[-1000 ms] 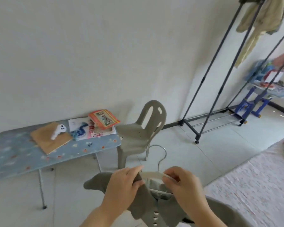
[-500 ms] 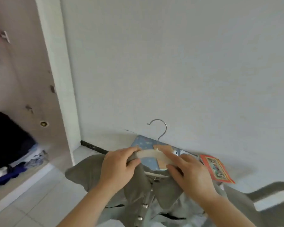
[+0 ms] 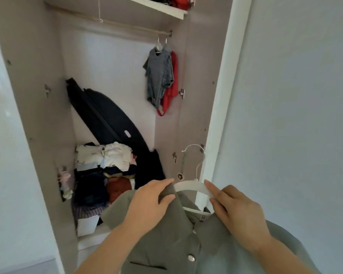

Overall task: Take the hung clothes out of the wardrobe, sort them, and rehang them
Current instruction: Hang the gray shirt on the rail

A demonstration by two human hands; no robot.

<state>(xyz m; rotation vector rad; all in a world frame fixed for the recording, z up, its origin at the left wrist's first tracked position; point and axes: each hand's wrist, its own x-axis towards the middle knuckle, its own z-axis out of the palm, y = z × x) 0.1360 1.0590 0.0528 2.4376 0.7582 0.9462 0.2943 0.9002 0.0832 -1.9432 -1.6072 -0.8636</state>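
Facing the open wardrobe (image 3: 196,95), left fingers (image 3: 162,182) clutching the olive shirt (image 3: 166,244), right fingers (image 3: 212,188) pinching its white hanger (image 3: 190,185).

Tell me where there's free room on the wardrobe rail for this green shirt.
The rail is bare between the lone hook at left and the grey shirt. The right end is crowded: grey shirt and red garment hang together.

Shirt (image 3: 166,234) showing as matt cloth, its button (image 3: 191,258) glinting glossy, hanger (image 3: 190,186) looking like smooth plastic, its hook (image 3: 194,145) shining as bare metal, wardrobe (image 3: 196,76) walls showing smooth and matt, folded clothes (image 3: 105,161) lying as soft cloth
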